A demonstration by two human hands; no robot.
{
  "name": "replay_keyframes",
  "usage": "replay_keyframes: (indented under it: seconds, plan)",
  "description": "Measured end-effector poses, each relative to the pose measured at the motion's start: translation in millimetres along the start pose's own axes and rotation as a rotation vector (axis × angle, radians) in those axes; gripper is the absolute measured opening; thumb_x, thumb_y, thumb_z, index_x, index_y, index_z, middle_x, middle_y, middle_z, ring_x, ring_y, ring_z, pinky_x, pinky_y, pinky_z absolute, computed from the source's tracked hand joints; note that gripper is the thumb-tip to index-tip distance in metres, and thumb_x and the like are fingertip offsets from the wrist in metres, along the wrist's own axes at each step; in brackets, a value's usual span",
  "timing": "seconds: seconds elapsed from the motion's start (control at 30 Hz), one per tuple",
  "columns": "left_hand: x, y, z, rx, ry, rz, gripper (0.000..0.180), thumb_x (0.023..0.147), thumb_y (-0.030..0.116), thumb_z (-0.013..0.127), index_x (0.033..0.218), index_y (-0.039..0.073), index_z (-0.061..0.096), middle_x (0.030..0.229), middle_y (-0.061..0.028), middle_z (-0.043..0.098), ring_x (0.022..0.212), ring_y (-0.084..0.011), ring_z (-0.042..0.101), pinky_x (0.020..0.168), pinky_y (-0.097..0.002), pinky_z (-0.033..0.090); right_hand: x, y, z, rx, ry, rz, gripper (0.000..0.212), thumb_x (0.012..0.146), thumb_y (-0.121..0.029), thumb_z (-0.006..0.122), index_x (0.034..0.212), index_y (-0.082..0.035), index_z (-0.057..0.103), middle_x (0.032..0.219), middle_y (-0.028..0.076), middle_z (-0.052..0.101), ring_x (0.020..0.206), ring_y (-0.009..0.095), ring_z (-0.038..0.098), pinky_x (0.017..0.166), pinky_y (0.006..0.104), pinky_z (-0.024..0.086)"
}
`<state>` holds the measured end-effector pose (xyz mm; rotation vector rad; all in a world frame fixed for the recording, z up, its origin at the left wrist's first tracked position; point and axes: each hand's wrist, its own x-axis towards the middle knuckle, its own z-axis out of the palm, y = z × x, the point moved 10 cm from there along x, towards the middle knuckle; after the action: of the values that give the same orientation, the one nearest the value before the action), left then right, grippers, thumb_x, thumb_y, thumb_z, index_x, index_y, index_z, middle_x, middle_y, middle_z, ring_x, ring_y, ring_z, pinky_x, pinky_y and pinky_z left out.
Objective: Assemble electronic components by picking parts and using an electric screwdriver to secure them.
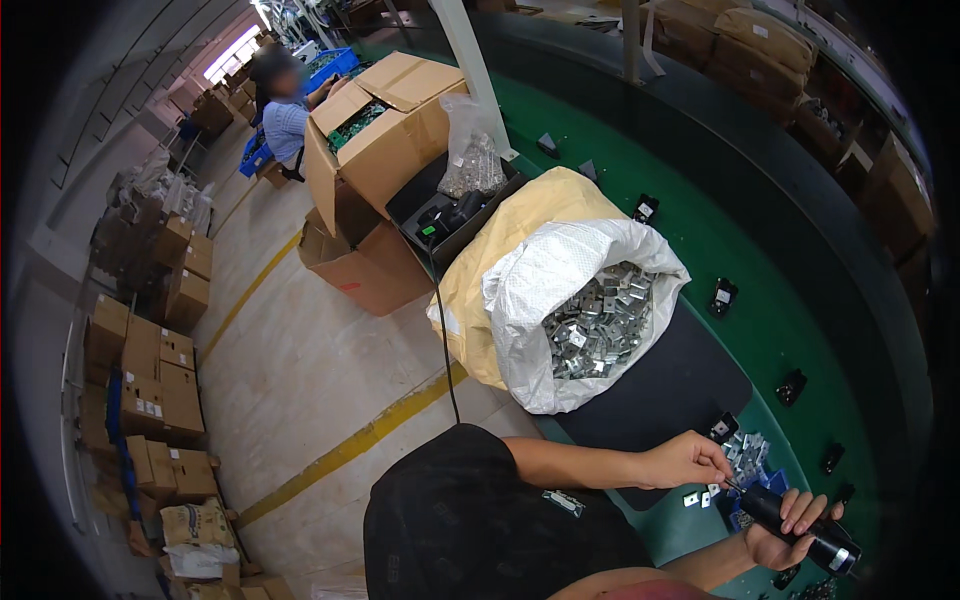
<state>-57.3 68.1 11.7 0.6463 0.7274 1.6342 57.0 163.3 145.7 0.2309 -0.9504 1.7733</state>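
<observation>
My right hand (785, 530) is wrapped round the body of a black electric screwdriver (828, 548), which points up and to the left. At its tip, the fingers of my left hand (690, 462) are pinched together. Whatever small piece they hold is too small to make out. Beside the tip, a pile of small silvery metal pieces (745, 452) lies at a blue tray (776, 482), partly hidden by my hands. A few square metal plates (691, 499) lie loose on the green surface near my left hand. A black part (723, 428) sits just beyond that hand.
A white woven sack (520, 300) full of metal clips (600, 325) stands on the dark mat (690, 370). Black parts (723, 296) are spaced along the green conveyor (690, 230). A cardboard box (400, 140) and a black tray (510, 190) stand farther back. Another person (287, 115) works beyond.
</observation>
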Motion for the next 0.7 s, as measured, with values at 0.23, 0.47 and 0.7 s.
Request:
replay_keyframes:
  seconds: [0.23, 0.47, 0.7]
  plan:
    - [-2.5, 11.7, 9.3, 0.409, -0.034, 0.232, 0.013, 0.082, 0.006, 0.065, 0.094, 0.001, 0.067, 0.087, -0.0085, 0.069, 0.081, -0.0157, 0.066, 0.070, -0.0262, 0.051, -19.1, -18.9, -13.0, -0.103, 0.059, -0.021, 0.039, 0.083, -0.014, 0.061, 0.114, -0.004, 0.040, 0.072, 0.000, 0.039, 0.059, 0.008, 0.041, 0.061, 0.0225, 0.035]
    - [6.1, 52.0, -3.2, 1.206, -0.140, 0.605, 0.065, 0.068, 0.037, 0.072, 0.119, 0.002, 0.054, 0.122, -0.0160, 0.054, 0.115, -0.0325, 0.049, 0.097, -0.0455, 0.036, -8.2, -5.3, -36.4, 0.006, 0.144, 0.015, 0.048, 0.082, -0.013, 0.058, 0.125, -0.004, 0.041, 0.073, 0.000, 0.042, 0.060, 0.008, 0.040, 0.062, 0.0257, 0.034]
    - [39.9, 19.1, -56.3, 1.532, -0.014, 0.237, 0.109, 0.050, 0.024, 0.086, 0.141, 0.009, 0.029, 0.142, -0.0129, 0.034, 0.128, -0.0324, 0.035, 0.102, -0.0437, 0.030, 0.5, 8.6, -67.7, -0.282, 0.254, -0.039, 0.039, 0.082, -0.012, 0.053, 0.120, -0.009, 0.048, 0.074, 0.001, 0.044, 0.066, 0.011, 0.041, 0.067, 0.0290, 0.035]
